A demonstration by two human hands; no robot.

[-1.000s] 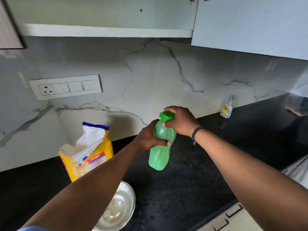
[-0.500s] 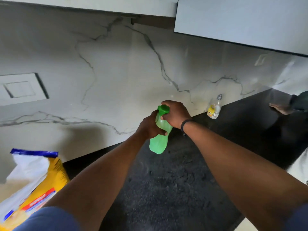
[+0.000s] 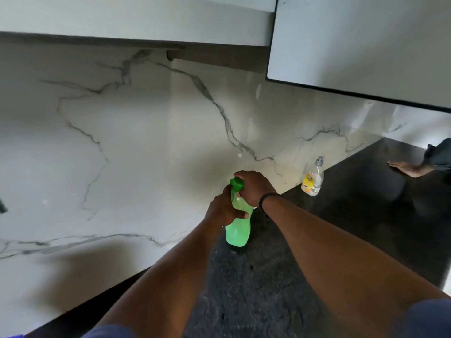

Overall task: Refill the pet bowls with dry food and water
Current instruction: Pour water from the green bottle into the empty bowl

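Observation:
A translucent green water bottle (image 3: pixel 238 230) is held upright just above the black countertop (image 3: pixel 268 289), near the marble wall. My left hand (image 3: pixel 220 209) grips the bottle's middle. Over its dark green cap (image 3: pixel 237 183), my right hand (image 3: pixel 253 187) is wrapped, with a black band on that wrist. The pet bowls and the food bag are out of view.
A small clear soap bottle (image 3: pixel 312 178) with a yellow label stands against the wall to the right. Another person's hand (image 3: pixel 406 168) rests on the counter at the far right. White upper cabinets (image 3: pixel 366 45) hang overhead.
The view has swung right and upward, so the yellow food bag and metal bowl have left the frame. Both hands keep their hold on the bottle and cap.

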